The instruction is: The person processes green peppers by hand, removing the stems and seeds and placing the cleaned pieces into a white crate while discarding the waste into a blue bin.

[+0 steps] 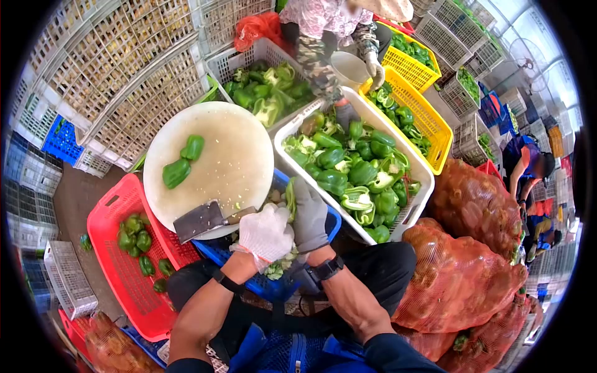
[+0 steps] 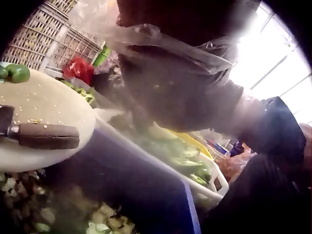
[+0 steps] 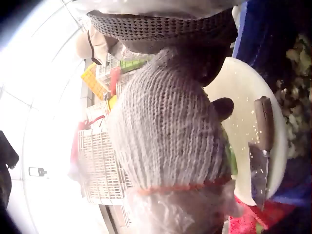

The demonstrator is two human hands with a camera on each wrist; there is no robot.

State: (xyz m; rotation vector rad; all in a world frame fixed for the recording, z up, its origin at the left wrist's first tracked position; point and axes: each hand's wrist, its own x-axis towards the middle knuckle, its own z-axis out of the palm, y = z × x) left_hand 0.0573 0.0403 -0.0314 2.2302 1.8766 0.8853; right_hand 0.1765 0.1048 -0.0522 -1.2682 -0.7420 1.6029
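Far L: red crate (image 1: 115,280) w/ green peppers (image 1: 134,235), look whole, prob. uncut. Next, round chopping bd. (image 1: 217,149): 2 green peppers (image 1: 176,173) on it, apart from the hands, look uncut too; cleaver (image 1: 198,221) lies flat near the edge, nobody's hand on it.

Ctr.: blue crate (image 1: 267,288) w/ pale-green scraps (image 2: 107,219). Over it, hands close tog.: L hand (image 1: 267,233), white glove, fingers curled by a pepper pc. (image 1: 291,198); can't tell if it grips. R hand (image 1: 309,214), grey glove, holds the pc., part hidden btwn. the two.

R of that: white crate (image 1: 425,186), well filled w/ peppers (image 1: 360,199), many split open w/ pale insides showing, so a good share looks done; another person's gloved hand (image 1: 346,115) reaches in. Far R: red mesh sacks (image 1: 435,273), bulging; contents unclear, so total left can't be judged.
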